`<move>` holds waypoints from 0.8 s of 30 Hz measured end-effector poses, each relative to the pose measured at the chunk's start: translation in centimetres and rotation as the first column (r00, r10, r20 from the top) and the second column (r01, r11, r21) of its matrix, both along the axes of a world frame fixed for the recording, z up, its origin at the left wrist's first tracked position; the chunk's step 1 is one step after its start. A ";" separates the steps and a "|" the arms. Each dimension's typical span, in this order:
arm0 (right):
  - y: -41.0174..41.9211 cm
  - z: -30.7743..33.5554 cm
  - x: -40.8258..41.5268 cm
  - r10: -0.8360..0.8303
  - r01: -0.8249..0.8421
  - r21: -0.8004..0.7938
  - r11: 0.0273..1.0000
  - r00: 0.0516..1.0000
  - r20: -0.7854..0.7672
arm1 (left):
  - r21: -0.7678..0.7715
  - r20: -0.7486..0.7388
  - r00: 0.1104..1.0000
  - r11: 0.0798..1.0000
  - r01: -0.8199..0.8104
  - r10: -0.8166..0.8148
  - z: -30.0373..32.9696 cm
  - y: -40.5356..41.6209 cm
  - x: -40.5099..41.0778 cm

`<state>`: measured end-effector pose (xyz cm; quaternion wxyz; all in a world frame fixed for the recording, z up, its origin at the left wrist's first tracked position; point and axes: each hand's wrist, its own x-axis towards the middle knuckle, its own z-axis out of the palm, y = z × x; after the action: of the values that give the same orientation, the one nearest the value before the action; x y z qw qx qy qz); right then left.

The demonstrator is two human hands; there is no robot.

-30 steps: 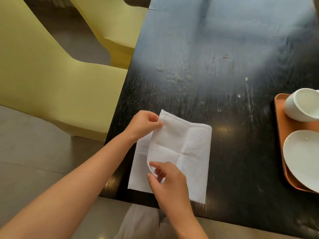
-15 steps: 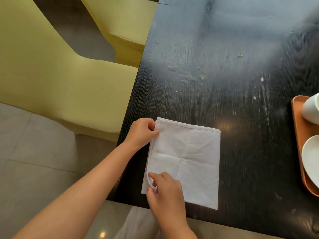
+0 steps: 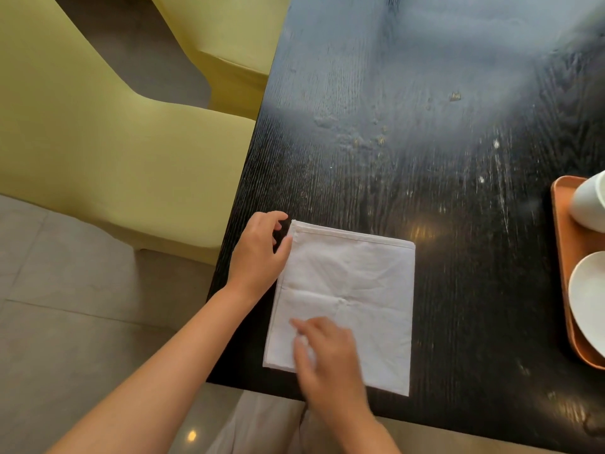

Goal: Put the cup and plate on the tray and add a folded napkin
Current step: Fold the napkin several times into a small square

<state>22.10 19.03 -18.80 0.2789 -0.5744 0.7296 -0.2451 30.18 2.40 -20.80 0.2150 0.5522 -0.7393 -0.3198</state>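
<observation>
A white cloth napkin [image 3: 357,290] lies folded flat near the front left corner of the black table [image 3: 409,132]. My left hand [image 3: 258,253] rests at the napkin's left edge, fingers loosely curled, thumb touching the cloth. My right hand [image 3: 327,355] lies on the napkin's near left part, blurred, pressing on it with nothing gripped. At the right edge of the frame an orange tray [image 3: 561,257] carries a white cup [image 3: 589,204] and a white plate [image 3: 589,299], both cut off by the frame.
Two yellow-green chairs [image 3: 98,132] stand left of the table, close to its edge. Grey floor tiles show at the lower left. Crumbs and smears mark the table's middle. My lap shows below the front edge.
The napkin's lifted left flap has been laid over and now lies flat. My left hand has let go of the corner; my right hand has moved onto the cloth.
</observation>
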 end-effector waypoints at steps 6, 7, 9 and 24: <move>-5.5 -1.8 -7.6 -0.232 0.194 -0.131 0.972 0.877 -0.421 | -0.272 0.245 0.935 0.907 0.321 -0.258 -0.6 1.3 -3.5; -6.5 -2.3 -8.1 -0.171 0.163 -0.058 0.985 0.881 -0.440 | -0.229 0.300 0.894 0.885 0.406 -0.332 -1.1 1.9 -4.4; -7.8 -3.7 -9.0 -0.057 0.108 0.081 0.991 0.877 -0.478 | -0.126 0.375 0.825 0.858 0.497 -0.423 -2.2 2.9 -5.5; -3.6 -3.6 -15.9 0.187 -0.020 0.262 0.965 0.754 -0.630 | -0.088 0.585 0.721 0.855 0.512 -0.371 -3.4 3.1 -0.3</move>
<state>6.21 15.43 -22.38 0.0891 -0.6253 0.7716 0.0748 29.90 5.47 -24.21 -0.0227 0.3953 -0.9131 -0.0971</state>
